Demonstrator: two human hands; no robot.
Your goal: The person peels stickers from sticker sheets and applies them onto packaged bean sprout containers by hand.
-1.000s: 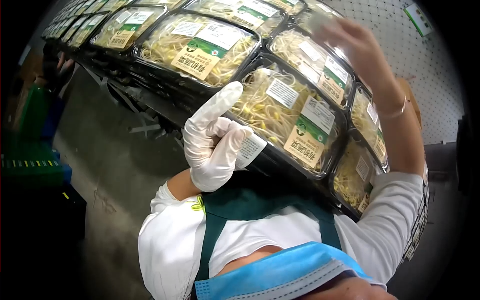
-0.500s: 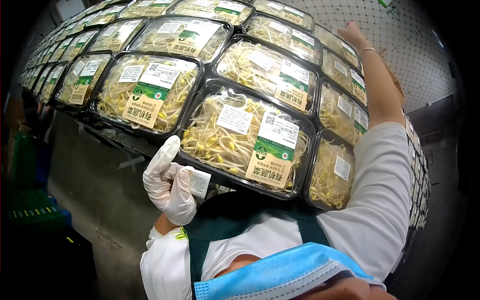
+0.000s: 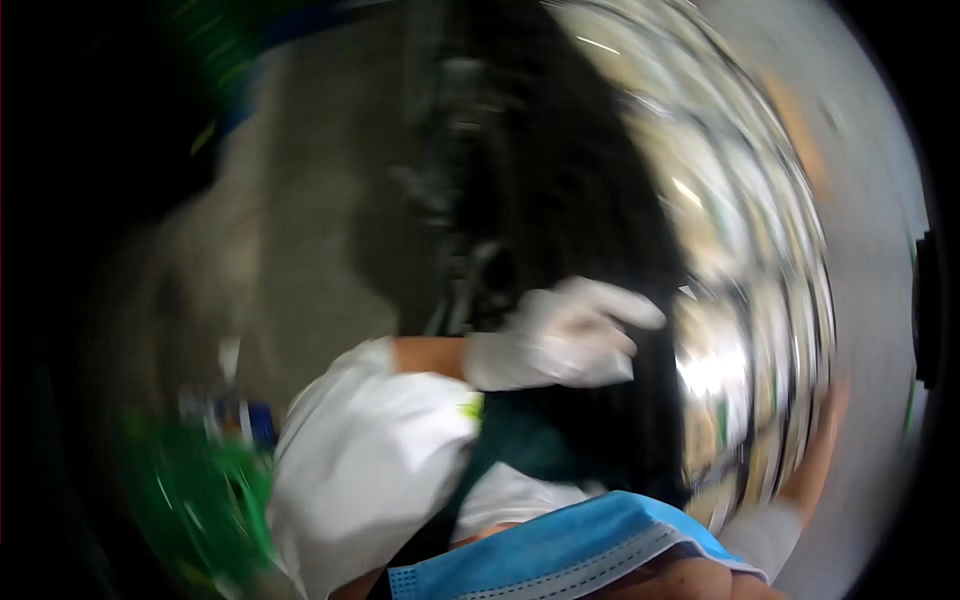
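Motion blur smears most of this view. My left hand point(image 3: 575, 335), in a white glove, is in front of my dark green apron point(image 3: 525, 435), just left of the stacked packs. Its index finger points right while the other fingers curl in; what they hold, if anything, is hidden. My right hand point(image 3: 835, 405) is bare and stretched out over the far side of the packs at the right edge, its fingers too smeared to read. Rows of clear-lidded bean sprout packs point(image 3: 715, 350) fill the right side, their labels unreadable.
Grey floor point(image 3: 320, 200) shows at the left. A green crate-like object point(image 3: 200, 500) is at lower left, with blurred small items beside it. Dark metal framework point(image 3: 465, 180) runs along the near side of the packs. My blue mask point(image 3: 560, 545) covers the bottom edge.
The view has swung sharply, so the packs now lie to the right. The white label at my left hand's fingers no longer shows. My right arm appears lower in the view.
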